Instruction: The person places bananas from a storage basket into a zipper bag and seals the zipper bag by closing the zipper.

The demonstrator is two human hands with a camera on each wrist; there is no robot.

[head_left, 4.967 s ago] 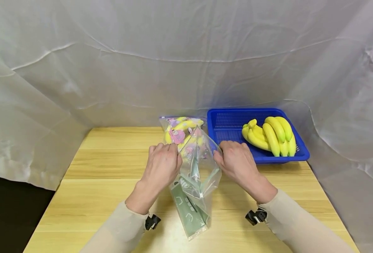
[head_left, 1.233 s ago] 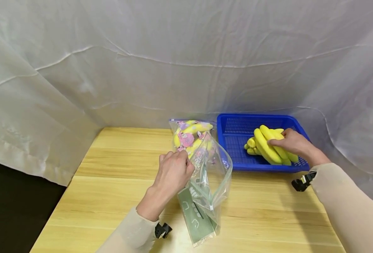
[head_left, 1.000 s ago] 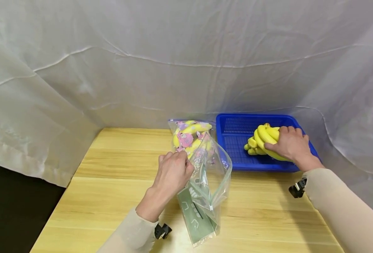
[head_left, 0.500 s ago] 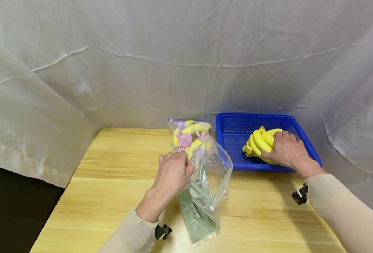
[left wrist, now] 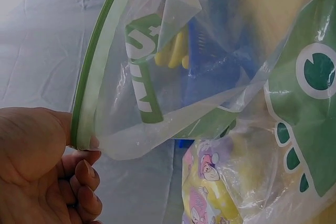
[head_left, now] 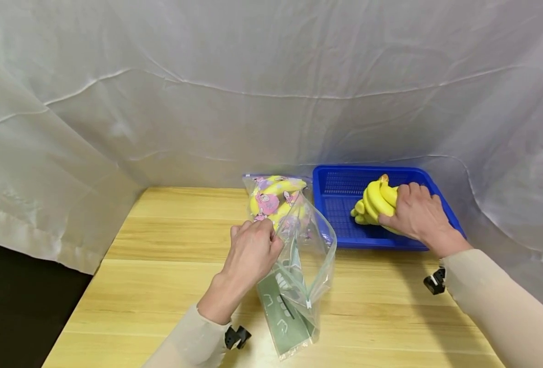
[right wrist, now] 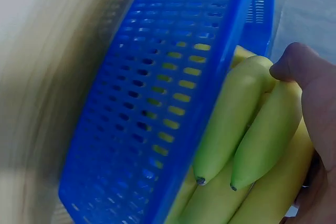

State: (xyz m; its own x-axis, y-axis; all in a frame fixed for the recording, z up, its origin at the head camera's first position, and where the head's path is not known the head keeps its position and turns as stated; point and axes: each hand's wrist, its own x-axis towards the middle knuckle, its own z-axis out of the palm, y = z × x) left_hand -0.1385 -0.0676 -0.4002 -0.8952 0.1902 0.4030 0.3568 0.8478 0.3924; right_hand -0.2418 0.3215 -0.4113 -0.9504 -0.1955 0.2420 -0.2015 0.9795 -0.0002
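My left hand [head_left: 254, 249] pinches one edge of the mouth of a clear zip bag [head_left: 315, 245] with a green printed pattern. In the left wrist view, the zip bag's green-lined rim [left wrist: 88, 72] runs between thumb and finger, and the mouth gapes. My right hand [head_left: 416, 214] grips a bunch of bananas [head_left: 378, 202] in the blue basket [head_left: 345, 240], its stem pointing up. Seen from the right wrist, the thumb presses on the bananas [right wrist: 268, 135] beside the basket wall [right wrist: 142, 93]. More bananas [head_left: 360, 213] show at the left of the gripped bunch; its right side is hidden by my hand.
Behind the clear bag lies another zip bag [head_left: 268, 203] with pink cartoon prints and bananas inside, close to the basket's left wall. A wooden table [head_left: 161, 286] carries everything. Grey fabric [head_left: 271, 92] hangs at the back and sides.
My right hand has let go of the clear bag's other edge, reached right into the basket and taken hold of the bananas. The bunch has since turned, stem upward. My left hand keeps its pinch.
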